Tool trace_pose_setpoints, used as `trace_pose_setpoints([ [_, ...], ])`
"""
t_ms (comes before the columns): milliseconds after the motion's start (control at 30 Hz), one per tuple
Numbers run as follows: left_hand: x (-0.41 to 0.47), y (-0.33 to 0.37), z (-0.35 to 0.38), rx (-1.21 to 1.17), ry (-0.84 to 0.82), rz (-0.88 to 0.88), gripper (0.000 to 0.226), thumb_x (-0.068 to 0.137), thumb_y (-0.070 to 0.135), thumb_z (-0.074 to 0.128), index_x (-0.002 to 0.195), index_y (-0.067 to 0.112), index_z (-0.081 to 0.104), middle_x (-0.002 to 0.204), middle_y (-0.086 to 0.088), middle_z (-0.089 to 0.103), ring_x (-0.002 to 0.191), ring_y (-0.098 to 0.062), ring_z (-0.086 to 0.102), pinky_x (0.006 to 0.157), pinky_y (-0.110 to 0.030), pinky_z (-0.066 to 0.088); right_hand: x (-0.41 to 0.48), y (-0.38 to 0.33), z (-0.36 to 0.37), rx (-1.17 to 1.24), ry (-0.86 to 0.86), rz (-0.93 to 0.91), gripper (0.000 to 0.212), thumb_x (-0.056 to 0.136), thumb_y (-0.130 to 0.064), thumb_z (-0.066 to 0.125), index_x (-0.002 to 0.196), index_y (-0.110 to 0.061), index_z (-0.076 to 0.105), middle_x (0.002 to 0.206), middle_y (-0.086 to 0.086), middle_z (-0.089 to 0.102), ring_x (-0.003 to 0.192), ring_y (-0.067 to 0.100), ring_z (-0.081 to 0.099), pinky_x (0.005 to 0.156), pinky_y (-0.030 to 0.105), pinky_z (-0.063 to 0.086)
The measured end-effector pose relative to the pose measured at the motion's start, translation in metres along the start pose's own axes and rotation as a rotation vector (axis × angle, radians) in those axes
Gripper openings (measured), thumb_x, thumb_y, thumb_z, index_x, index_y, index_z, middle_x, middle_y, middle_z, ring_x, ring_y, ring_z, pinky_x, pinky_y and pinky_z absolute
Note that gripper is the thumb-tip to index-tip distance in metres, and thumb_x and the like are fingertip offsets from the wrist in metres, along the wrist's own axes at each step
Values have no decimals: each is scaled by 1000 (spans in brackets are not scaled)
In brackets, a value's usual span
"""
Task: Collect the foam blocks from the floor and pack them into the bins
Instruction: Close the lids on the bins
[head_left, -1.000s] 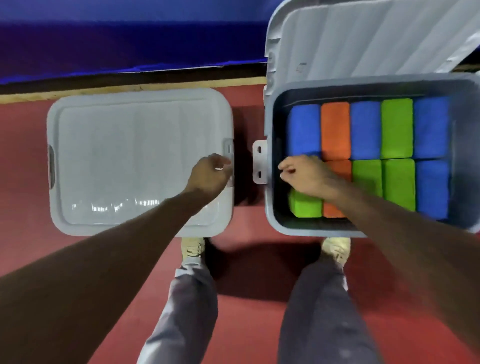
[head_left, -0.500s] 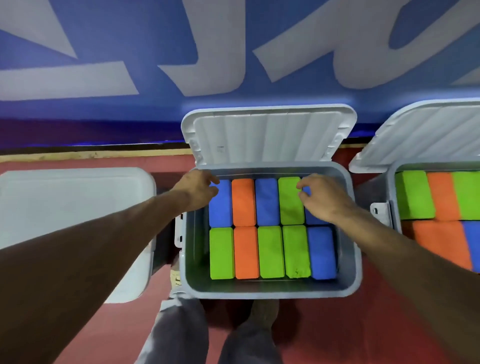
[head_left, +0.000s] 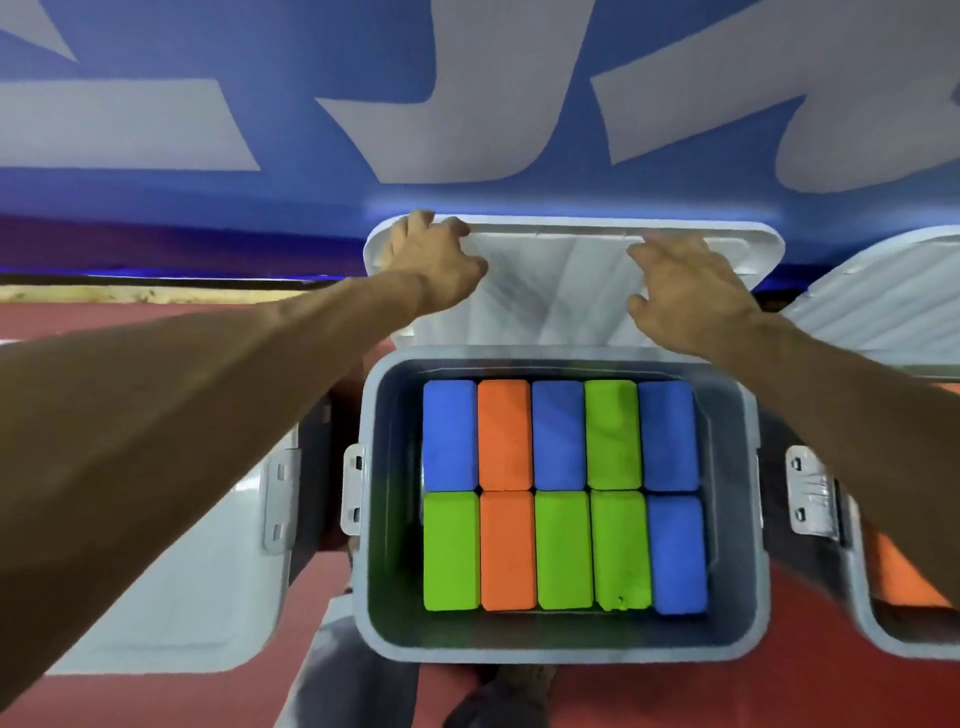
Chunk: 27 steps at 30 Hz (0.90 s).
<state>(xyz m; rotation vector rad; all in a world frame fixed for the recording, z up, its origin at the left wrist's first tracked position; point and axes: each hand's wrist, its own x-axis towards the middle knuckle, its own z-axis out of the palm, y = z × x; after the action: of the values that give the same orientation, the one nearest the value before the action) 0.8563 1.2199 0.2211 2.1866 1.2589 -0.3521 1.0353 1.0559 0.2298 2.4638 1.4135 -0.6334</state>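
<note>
Middle bin (head_left: 561, 649), ten foam blocks (head_left: 558, 436) filling it in two rows, at 6 o'clock of its raised lid (head_left: 556, 291): hands, lately on the blocks, now sit at 12 o'clock, left hand (head_left: 431, 254) curled over the lid's corner, right hand (head_left: 680, 286) against its inner face, grasp unclear; packing likely complete, closing due.

Bin (head_left: 561, 649) holds four blue blocks (head_left: 450, 435), four green blocks (head_left: 451, 551), two orange blocks (head_left: 504, 435).

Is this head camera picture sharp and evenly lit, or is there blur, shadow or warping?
Head view: the foam blocks are sharp and bright; the lid and right hand look motion-smeared; the bin is shadowed along its inner left wall; the wide lens bows its rim and swells the forearms.
</note>
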Motion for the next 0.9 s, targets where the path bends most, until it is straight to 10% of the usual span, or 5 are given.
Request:
trace_pose_setpoints([
  [267, 35, -32, 8, 50, -13, -18, 62, 93, 33, 51, 149, 27, 25, 153, 0, 19, 143, -26, 15, 117, -43, 18, 48, -30, 11, -17, 9, 22, 62, 101, -31, 35, 154, -11, 9, 161, 8, 12, 149, 25, 8, 121, 42, 8],
  [600, 16, -57, 32, 47, 75, 128, 47, 101, 46, 27, 135, 16, 32, 129, -18, 35, 120, -37, 36, 98, -54, 39, 37, -25, 33, -96, 226, -110, 52, 96, -19, 54, 145, -21, 36, 136, 15, 39, 118, 35, 38, 95, 47, 31],
  [900, -49, -78, 63, 12, -3, 63, 49, 101, 48, 24, 146, 30, 29, 133, -13, 34, 123, -30, 31, 102, -50, 36, -15, -17, 55, -65, 97, -87, 68, 88, -3, 54, 147, -27, 31, 131, 6, 50, 123, 29, 44, 114, 61, 0],
])
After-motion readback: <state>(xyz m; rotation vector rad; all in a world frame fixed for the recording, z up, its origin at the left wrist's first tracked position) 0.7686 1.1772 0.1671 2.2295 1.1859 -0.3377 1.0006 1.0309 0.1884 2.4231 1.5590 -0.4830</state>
